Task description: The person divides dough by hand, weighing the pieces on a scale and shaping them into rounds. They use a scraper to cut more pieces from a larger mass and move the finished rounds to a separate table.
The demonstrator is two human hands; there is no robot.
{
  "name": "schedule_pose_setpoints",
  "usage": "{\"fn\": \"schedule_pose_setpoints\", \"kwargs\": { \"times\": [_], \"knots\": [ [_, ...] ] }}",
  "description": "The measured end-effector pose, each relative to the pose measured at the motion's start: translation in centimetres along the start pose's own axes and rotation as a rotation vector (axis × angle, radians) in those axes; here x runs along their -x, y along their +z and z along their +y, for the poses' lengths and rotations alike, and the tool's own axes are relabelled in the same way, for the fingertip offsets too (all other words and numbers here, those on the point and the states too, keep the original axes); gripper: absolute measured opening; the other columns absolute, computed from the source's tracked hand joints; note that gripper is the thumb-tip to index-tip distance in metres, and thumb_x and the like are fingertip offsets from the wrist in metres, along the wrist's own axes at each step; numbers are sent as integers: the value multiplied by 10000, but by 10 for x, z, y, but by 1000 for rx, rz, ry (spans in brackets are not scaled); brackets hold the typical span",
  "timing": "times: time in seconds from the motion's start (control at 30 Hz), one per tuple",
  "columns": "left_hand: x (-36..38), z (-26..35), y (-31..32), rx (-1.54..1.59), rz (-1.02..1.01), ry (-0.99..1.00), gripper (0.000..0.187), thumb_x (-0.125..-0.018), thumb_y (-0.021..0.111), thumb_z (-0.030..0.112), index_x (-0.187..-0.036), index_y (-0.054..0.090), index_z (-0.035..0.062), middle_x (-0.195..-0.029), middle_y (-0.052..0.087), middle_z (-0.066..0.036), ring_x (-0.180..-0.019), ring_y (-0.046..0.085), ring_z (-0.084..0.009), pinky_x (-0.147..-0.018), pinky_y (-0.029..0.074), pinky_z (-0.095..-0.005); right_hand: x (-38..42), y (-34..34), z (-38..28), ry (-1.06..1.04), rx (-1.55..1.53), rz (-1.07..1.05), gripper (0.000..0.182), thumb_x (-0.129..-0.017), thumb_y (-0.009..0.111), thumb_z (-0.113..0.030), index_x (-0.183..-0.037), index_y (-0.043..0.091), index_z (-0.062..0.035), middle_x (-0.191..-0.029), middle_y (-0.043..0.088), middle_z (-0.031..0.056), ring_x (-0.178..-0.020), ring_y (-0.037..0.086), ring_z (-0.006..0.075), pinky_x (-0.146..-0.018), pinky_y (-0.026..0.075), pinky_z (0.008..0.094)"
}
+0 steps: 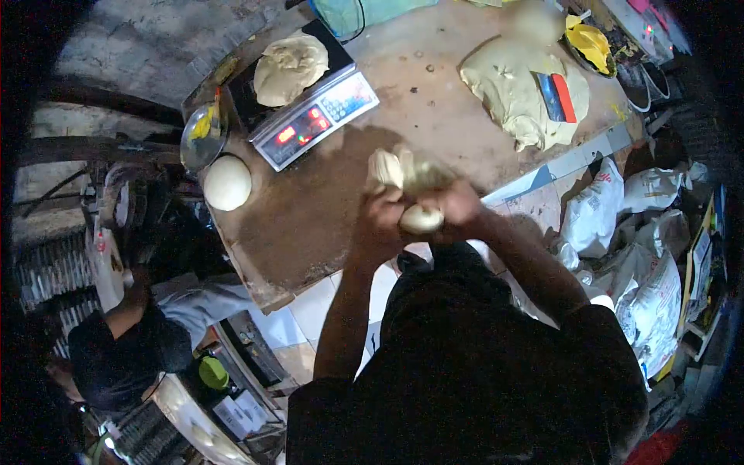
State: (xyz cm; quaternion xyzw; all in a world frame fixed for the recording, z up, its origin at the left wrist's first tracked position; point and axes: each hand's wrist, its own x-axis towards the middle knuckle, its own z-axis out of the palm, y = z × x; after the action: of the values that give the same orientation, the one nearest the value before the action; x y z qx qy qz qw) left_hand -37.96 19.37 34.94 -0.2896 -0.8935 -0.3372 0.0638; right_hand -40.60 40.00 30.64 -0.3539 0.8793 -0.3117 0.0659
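Note:
My left hand [383, 211] and my right hand [460, 208] are close together over the near edge of the table, fingers wrapped round a piece of dough [421, 220]. Part of the dough bulges out below between them, and more shows beyond the fingers; motion blurs this area. Farther left, a digital scale [314, 124] with red digits carries a flattened lump of dough [291, 68]. A smooth dough ball [228, 183] rests at the table's left edge. On the right spreads a large mass of dough [504, 89], with a red and blue scraper [556, 98] lying on it.
The wooden table [310, 209] has a bowl with something yellow [203, 128] at its left edge and another yellow-filled bowl [590, 48] at the far right. White sacks [594, 209] crowd the floor at right. Another person [128, 349] is at lower left.

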Motion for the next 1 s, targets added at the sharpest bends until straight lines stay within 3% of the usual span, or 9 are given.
{"fn": "schedule_pose_setpoints", "kwargs": {
  "times": [0.13, 0.2, 0.33, 0.5, 0.63, 0.8, 0.87, 0.9, 1.0],
  "knots": [
    [68, -27, 126, -80, -613, -477, 478, -668, 775, 367, -994, 674, 33, -973, 656, -204, -964, 622, -315, -911, 440, -455, 48, 57, 6, 538, -439, -435, 276, -902, 572, -241, -1118, 616, -74, -1099, 640, 149, -975, 620, 233, -844, 489, 360],
    [59, -35, 99, 166, -443, -138, 454, -676, 768, 330, -998, 667, 26, -997, 660, -217, -930, 638, -345, -843, 483, -453, 32, 2, -16, 432, -482, -270, 364, -881, 628, -234, -1187, 561, -48, -1195, 578, 136, -1075, 555, 202, -906, 454, 343],
    [-5, -95, 57, 243, -15, -699, 523, -735, 764, 379, -1100, 610, 39, -1050, 630, -202, -998, 595, -340, -883, 459, -444, -30, -16, 87, 222, -607, -237, 513, -819, 706, -298, -1194, 513, -7, -1272, 470, 192, -1186, 451, 293, -1017, 348, 418],
    [-114, -171, 58, -293, -38, -510, 499, -773, 723, 429, -1084, 629, 51, -1123, 593, -198, -1030, 563, -374, -914, 427, -454, -55, 75, 177, 717, -743, 934, 466, -878, 648, -246, -1248, 476, -19, -1207, 528, 150, -1058, 521, 259, -892, 436, 372],
    [-159, -133, 78, 154, -132, -79, 572, -677, 812, 366, -1147, 607, 112, -1132, 596, -107, -948, 605, -282, -891, 474, -428, -21, 68, 83, 589, -1054, 748, 652, -862, 661, -327, -1346, 357, -12, -1320, 446, 195, -1204, 446, 277, -1007, 371, 410],
    [-137, -116, 70, 411, -310, -489, 795, -576, 794, 586, -1171, 604, 94, -1102, 630, -145, -1040, 588, -345, -908, 463, -450, -53, 64, 111, 614, -1177, 102, 651, -863, 662, -245, -1386, 348, -16, -1323, 485, 196, -1282, 425, 316, -1029, 410, 466],
    [-101, -101, 60, 486, -317, -616, 855, -550, 789, 641, -1177, 604, 90, -1094, 638, -155, -1063, 584, -360, -912, 460, -456, -45, 83, 129, -211, -1978, 80, 686, -815, 725, -231, -1367, 379, -19, -1329, 479, 195, -1234, 474, 336, -988, 453, 501],
    [-70, -88, 49, 376, -400, -639, 823, -556, 803, 614, -1149, 619, 75, -1084, 645, -162, -1068, 589, -337, -923, 453, -446, 2, 161, 159, 495, -1921, -110, 718, -721, 816, -259, -1298, 464, -16, -1251, 547, 186, -1126, 560, 313, -928, 492, 445],
    [43, -48, 61, 662, -500, -766, 807, -614, 815, 546, -1212, 594, 52, -1199, 599, -199, -1180, 534, -304, -997, 401, -417, 23, 99, 68, 274, -1204, -278, 812, -630, 871, -346, -1272, 487, -30, -1210, 578, 170, -1073, 589, 280, -901, 495, 394]
  ]
}}
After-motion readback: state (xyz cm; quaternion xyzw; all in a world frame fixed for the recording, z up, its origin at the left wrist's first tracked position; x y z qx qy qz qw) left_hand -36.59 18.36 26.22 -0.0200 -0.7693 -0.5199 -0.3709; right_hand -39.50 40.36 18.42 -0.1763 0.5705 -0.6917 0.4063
